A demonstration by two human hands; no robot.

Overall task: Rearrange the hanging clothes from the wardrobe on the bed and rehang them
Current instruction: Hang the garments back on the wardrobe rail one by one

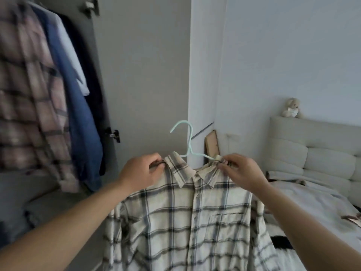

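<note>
Wardrobe w/ pink plaid shirt & denim shirt already on the rail; bed at right. Cream plaid shirt held up btwn them on mint hanger, not yet rehung. Left grip & right grip each pinch a shoulder by the collar.

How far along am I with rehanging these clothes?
Several garments already hang in the wardrobe. In hand: your left hand and right hand pinch the cream plaid shirt at its shoulders, on the mint hanger. Left: hooking it onto the rail.
</note>
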